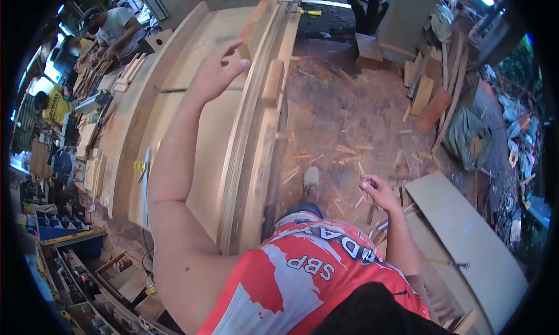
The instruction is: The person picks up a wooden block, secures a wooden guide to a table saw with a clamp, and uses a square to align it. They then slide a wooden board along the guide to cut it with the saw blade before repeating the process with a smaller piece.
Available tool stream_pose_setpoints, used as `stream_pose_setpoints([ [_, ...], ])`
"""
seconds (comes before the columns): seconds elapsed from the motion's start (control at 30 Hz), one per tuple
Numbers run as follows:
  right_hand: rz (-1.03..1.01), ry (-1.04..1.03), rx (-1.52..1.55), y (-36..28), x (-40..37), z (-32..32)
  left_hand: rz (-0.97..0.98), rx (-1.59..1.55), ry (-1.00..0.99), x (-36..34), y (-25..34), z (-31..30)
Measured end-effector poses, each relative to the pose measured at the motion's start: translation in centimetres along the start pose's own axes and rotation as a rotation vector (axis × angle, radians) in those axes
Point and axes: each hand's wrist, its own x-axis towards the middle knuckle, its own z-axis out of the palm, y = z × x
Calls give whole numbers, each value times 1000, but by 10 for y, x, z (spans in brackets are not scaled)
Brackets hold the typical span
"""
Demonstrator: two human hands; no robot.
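My left hand [218, 70] is over the long wooden panel [204, 131], its fingers curved and thumb apart, with nothing visible between them. It is nearest to an upright wooden board [259, 20] at the panel's far end. Long strips [241, 137] run along the panel's right side, and a short wood block [272, 82] stands against them. Low on the right, my right hand [378, 190] has thumb and fingers pinched together on a thin wooden stick [361, 168], whose tip shows above the fingers.
A clamp [311, 12] grips the far end. Wood scraps [349, 154] litter the floor. Offcuts [428, 93] and a sack [467, 140] lie right, above a large flat board [466, 236]. At left, a co-worker in grey [119, 29] and another in yellow [53, 108] are beside stacked wood pieces.
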Motion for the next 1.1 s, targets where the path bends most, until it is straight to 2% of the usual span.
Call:
stream_pose_setpoints([
  [0.07, 61, 29, -92, -17, 71, -31, -4, 49, 22, 86, -41, 14],
  [0.17, 69, -51, -196, -87, 141, -58, -117, 159, 2, 180, -125, 48],
  [0.2, 55, -62, -204, -96, 169, -69, -173, 227, -6, 211, -141, 51],
  [0.23, 18, -80, -228, -101, 195, -80, -180, 235, 10, 230, -132, 47],
  [0.3, -21, -116, -258, -118, 237, -94, -388, 195, -348, 256, -116, 49],
  [0.33, 9, -146, -176, -138, 257, -99, -404, 195, -332, 262, -134, 60],
  [0.4, 43, -201, -108, -154, 305, -114, -398, 285, -165, 263, -177, 94],
  [0.43, -12, -220, -141, -153, 335, -122, -497, 436, -210, 263, -166, 100],
  [0.5, -74, -284, -187, -172, 393, -132, -544, 459, -189, 257, -146, 98],
  [0.57, -232, -217, -248, -214, 445, -129, -603, 486, -169, 253, -146, 97],
  [0.63, -493, -140, -340, -224, 522, -127, -506, 504, -127, 248, -150, 100],
  [0.67, -507, -200, -347, -229, 560, -121, -561, 512, -100, 249, -150, 100],
  [0.73, -445, -31, -248, -243, 623, -107, -503, 449, -88, 245, -147, 99],
  [0.77, -303, -123, -144, -262, 637, -101, -591, 456, -37, 243, -146, 100],
  [0.83, -162, -292, 91, -270, 677, -95, -533, 486, 33, 244, -145, 103],
  [0.87, -76, -343, 216, -280, 684, -89, -611, 504, 60, 243, -144, 104],
  [0.93, 4, -580, 318, -275, 712, -85, -733, 429, 143, 240, -142, 99],
  [0.97, 26, -549, 298, -283, 705, -79, -780, 441, 164, 232, -134, 92],
  [1.03, 78, -648, 292, -279, 718, -83, -887, 140, 196, 211, -110, 76],
  [1.1, 132, -685, 305, -286, 714, -84, -933, 171, 262, 170, -90, 60],
])
